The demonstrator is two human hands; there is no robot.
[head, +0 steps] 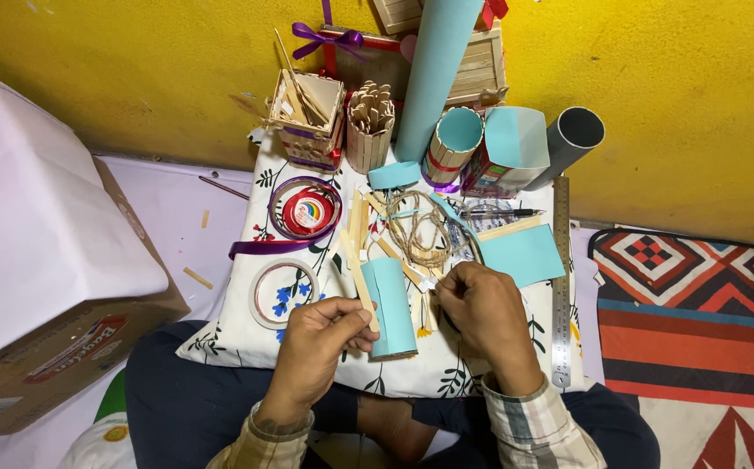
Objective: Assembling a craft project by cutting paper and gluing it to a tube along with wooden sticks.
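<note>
left hand (323,334) curled, thumb and fingers pinching a flat wooden craft stick (360,282) against the left edge of a light-blue paper roll (391,306). roll lying lengthwise on the floral cloth (238,339), between both hands, near end toward the body. right hand (481,314) closed in a loose fist just right of the roll, fingertips pressed together near the roll's top right corner; whatever sits in the pinch too small to tell.

cloth spread over the lap, serving as the surface. on it, left of the roll: clear tape ring (283,293), touching nothing else. above that, red ribbon spool (307,211) with purple ribbon (260,247) trailing off left. centre: tangle of jute twine (420,230) over several loose craft sticks. right of the twine: light-blue paper sheet (523,254), flat, partly over another stick. pen (503,213) just above the sheet. steel ruler (561,287) along the cloth's right edge, lengthwise.

far edge of the cloth, against the yellow wall (134,69): square stick-built box (309,120) with loose sticks inside, round stick-built holder (370,122) beside it, tall light-blue paper tube (436,69) leaning up, stick-clad cup with blue lining (453,143), curled blue sheet on a printed can (509,148), grey paper tube (572,139) tilted right. flat stick crate with purple bow (342,39) behind those.

left: cardboard box (55,356) under white paper. right: patterned rug (694,313).
</note>
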